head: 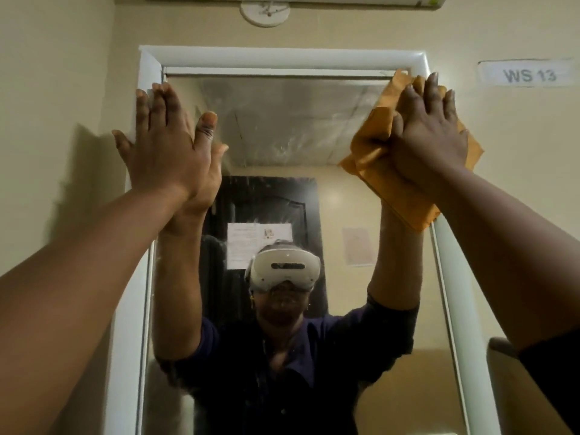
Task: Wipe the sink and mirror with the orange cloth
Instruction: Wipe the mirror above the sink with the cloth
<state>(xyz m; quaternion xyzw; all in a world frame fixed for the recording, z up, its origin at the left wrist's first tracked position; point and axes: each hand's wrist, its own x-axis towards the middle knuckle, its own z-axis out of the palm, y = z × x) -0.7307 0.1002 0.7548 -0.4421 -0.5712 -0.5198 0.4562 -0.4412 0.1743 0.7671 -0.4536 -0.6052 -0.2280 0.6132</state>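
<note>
A tall mirror (282,127) in a white frame (282,56) fills the wall ahead, its glass streaked with wet smears near the top. My right hand (430,136) presses the orange cloth (373,142) flat against the mirror's upper right corner, partly over the frame. At the upper left corner my left hand (169,149) lies flat with fingers spread, on the frame and glass, holding nothing. The sink is out of view.
A label reading "WS 13" (524,75) is stuck on the cream wall to the right. A round white fitting (265,12) sits above the mirror. The glass reflects a person wearing a white headset, and a dark door behind.
</note>
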